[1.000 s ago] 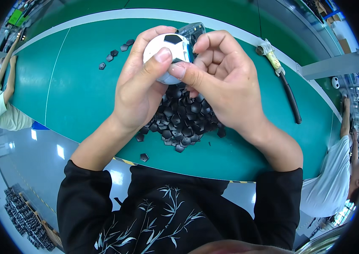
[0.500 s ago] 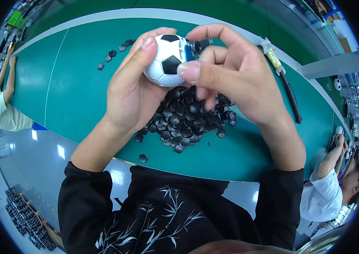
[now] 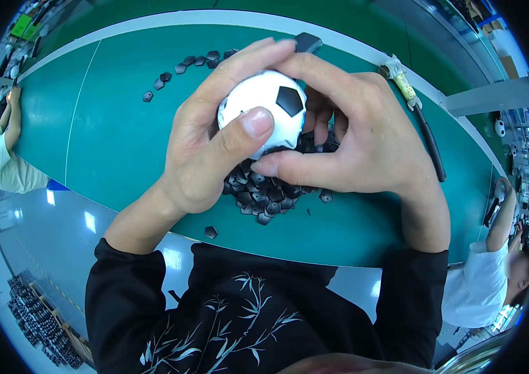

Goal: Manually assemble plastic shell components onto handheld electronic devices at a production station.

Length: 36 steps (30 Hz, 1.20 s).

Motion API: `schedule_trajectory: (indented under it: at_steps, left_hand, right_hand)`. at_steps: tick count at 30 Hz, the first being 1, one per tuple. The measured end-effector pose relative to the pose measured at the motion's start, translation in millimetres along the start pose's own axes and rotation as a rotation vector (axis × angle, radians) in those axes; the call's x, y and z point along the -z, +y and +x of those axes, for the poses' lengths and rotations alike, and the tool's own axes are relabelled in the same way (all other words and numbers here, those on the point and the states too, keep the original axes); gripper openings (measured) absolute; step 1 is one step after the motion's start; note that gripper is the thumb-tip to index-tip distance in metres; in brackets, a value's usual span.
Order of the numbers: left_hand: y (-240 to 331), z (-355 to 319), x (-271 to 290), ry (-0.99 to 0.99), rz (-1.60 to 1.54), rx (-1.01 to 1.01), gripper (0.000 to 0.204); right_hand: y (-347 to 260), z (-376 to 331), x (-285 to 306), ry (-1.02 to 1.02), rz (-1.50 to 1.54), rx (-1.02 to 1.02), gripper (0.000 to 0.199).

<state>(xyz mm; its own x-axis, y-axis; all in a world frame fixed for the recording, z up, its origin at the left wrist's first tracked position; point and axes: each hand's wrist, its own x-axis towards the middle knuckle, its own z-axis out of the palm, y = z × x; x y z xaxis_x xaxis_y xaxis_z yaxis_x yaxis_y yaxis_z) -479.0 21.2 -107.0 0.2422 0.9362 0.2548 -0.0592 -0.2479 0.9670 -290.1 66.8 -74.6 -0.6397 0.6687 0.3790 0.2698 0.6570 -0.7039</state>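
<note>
L fingers (image 3: 257, 123), R fingers (image 3: 267, 166) clamped on 1 b/w ball (image 3: 264, 90), 1 blk pentagon pile (image 3: 267, 194), 1 tool (image 3: 428, 138)

Ball (image 3: 264, 93) | white, black patches (image 3: 289, 101) | held in left hand (image 3: 205, 140) | right hand (image 3: 364, 134) curved around right side

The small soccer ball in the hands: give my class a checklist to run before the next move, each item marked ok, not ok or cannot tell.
1. Small soccer ball held by the left hand: ok.
2. Right hand gripping it too: cannot tell; it curves around the ball's right side, contact partly hidden.
3. Black pentagon patch on the ball's upper right in view: ok.
4. Ball's underside checked: cannot tell; it faces away.
5. Loose pieces all in the pile: not ok; a black pentagon piece lies apart on the green table.
6. Black-handled tool clear of both hands: ok.
</note>
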Motion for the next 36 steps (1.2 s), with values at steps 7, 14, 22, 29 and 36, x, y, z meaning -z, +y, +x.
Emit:
schedule_trajectory:
  at_steps: [7, 14, 22, 29, 36]
  left_hand:
    - [-19, 1, 8, -0.002, 0.098, -0.204, 0.065]
    - [-18, 8, 5, -0.04, 0.267, -0.45, 0.091]
    - [-16, 9, 4, -0.027, 0.18, -0.364, 0.112]
    - [1, 5, 10, -0.042, 0.397, -0.308, 0.12]
    - [17, -1, 42, 0.191, 0.358, -0.402, 0.112]
  right_hand:
    - [4, 2, 1, -0.064, 0.112, -0.022, 0.076]
    - [17, -2, -19, 0.053, 0.08, 0.166, 0.076]
    - [7, -1, -21, 0.172, 0.099, 0.16, 0.066]
    - [-7, -6, 7, -0.002, 0.376, -0.212, 0.044]
    - [11, 8, 24, 0.025, 0.199, -0.348, 0.027]
